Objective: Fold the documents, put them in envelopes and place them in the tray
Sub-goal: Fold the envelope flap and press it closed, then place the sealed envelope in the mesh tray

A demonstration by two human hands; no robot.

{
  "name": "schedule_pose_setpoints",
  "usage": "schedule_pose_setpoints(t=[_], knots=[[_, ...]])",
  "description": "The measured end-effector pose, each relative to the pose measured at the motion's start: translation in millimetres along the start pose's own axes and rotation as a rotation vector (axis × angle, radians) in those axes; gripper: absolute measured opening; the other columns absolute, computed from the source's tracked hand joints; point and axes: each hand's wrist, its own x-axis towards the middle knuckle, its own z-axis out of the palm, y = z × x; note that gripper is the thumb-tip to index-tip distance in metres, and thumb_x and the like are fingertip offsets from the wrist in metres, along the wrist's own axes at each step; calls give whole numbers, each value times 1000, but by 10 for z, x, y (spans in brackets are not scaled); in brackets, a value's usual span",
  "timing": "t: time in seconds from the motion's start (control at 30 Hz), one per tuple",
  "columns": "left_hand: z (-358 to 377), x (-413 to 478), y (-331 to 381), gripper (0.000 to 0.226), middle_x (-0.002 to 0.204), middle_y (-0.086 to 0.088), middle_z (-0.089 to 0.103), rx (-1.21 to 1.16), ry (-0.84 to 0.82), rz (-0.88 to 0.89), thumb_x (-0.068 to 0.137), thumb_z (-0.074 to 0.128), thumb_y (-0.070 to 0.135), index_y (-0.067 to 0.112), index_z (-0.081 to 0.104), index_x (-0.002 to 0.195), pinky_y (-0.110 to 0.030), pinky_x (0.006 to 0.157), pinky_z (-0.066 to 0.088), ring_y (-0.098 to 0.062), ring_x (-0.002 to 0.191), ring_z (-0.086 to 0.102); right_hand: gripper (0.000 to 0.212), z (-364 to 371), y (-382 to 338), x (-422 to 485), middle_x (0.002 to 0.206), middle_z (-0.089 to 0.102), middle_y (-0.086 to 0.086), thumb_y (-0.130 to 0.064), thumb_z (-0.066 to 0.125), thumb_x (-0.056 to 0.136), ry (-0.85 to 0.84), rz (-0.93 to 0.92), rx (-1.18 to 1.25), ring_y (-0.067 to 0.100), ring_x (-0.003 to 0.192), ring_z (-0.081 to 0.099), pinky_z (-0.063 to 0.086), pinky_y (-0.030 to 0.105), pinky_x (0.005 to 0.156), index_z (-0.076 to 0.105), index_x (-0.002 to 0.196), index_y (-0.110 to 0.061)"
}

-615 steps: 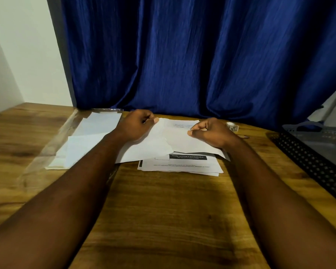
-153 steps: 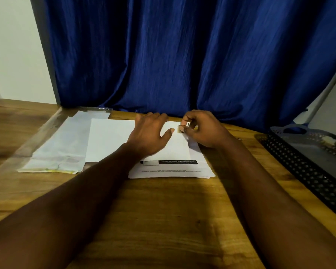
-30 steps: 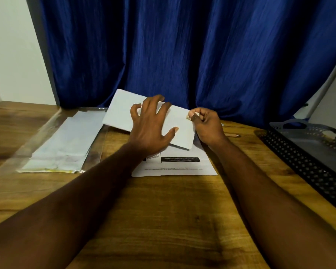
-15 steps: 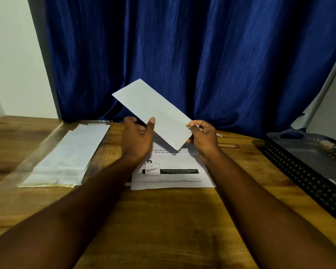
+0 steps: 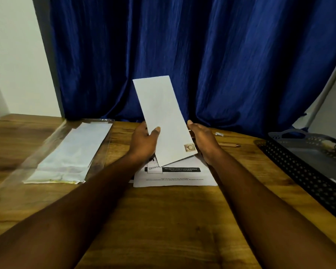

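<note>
Since half a second earlier, envelope (image 5: 164, 121) swung from a slanted, near-level pose to standing almost on end at frame centre, top leaning slightly left against the blue curtain (image 5: 202, 55). Small brownish stamp (image 5: 189, 147) showed at its lower right corner.

Left hand (image 5: 144, 142) gripped the envelope's left edge, thumb pressed on the front face, fingers behind. Right hand (image 5: 204, 140) sat just beside the right edge, palm turned inward, fingers loosely open; could not tell whether it touched the paper.

Printed document (image 5: 175, 175) lay flat on the wooden table (image 5: 163, 230) directly below the envelope, black bar of text across it, lower envelope corner overlapping its top in the picture.

Left of centre: clear plastic sleeve (image 5: 47, 152) holding a stack of white envelopes (image 5: 72, 152), lying flat.

Right of the right hand: pencil (image 5: 229, 145) on the table, and a small scrap of paper (image 5: 219, 134) near it toward the curtain.

Far right edge of frame: dark perforated tray (image 5: 299, 167), well apart from the hands. Something small and pale lay in it, too blurred to identify.
</note>
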Motion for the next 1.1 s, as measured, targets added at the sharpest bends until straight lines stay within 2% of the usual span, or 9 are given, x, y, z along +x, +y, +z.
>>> schedule_pose_setpoints(t=[0.13,0.33,0.4,0.57,0.7,0.8,0.97,1.03,1.1], knots=[[39,-24,-64,23,110,5,71,98,-90,51,105,61,20,14,64,127,-7,59,51,3,83,69,30,40,70,-2,104,79,1,-37,60,107,-21,-81,-137,11,89,74,56,18,69,72,117,-11],[58,-70,-92,19,101,10,69,183,-136,118,103,64,24,12,63,118,-3,61,45,20,70,61,16,79,88,-33,104,76,-7,-27,57,110,47,-196,-231,10,97,73,57,24,82,70,113,-19],[78,-85,-58,23,85,8,62,199,-91,145,103,63,33,11,61,109,-9,61,43,12,65,57,17,64,37,-44,110,74,-7,-30,56,110,108,-184,-212,8,99,71,56,23,84,69,116,-21],[233,-136,113,27,96,-2,67,189,-104,197,104,54,50,23,57,106,-35,71,54,-17,82,67,31,-165,-193,-132,122,74,-3,-36,54,111,228,-123,-166,16,108,72,61,36,95,67,133,-19],[547,-240,324,34,95,-1,70,185,-201,241,107,47,52,21,57,102,-41,77,57,-20,83,67,20,-638,-397,-283,108,76,-2,-30,51,111,271,-64,-167,17,94,74,60,29,69,67,122,-23],[915,-356,472,37,91,-4,70,120,-254,225,107,47,50,15,57,102,-39,66,55,-16,67,62,14,-1086,-553,-410,94,71,0,-19,53,107,342,-57,-146,19,81,66,50,27,62,66,104,-19],[1613,-634,604,38,88,-2,70,101,-330,205,105,47,55,19,57,101,-35,61,52,-14,66,62,13,-1853,-976,-718,103,65,12,-14,52,101,421,-54,-342,27,91,59,46,35,76,63,95,-16],[1902,-806,623,39,90,-8,69,45,-365,181,104,48,57,20,56,98,-35,59,47,-16,67,59,18,-2167,-1131,-869,112,69,12,-21,50,99,485,-116,-496,32,101,64,53,41,92,66,104,-14],[2186,-978,604,43,92,-13,68,23,-403,169,98,49,66,24,55,93,-37,59,43,-20,66,57,35,-2530,-1229,-1016,118,66,11,-30,46,99,533,-123,-633,34,107,63,54,44,96,67,121,-12]])
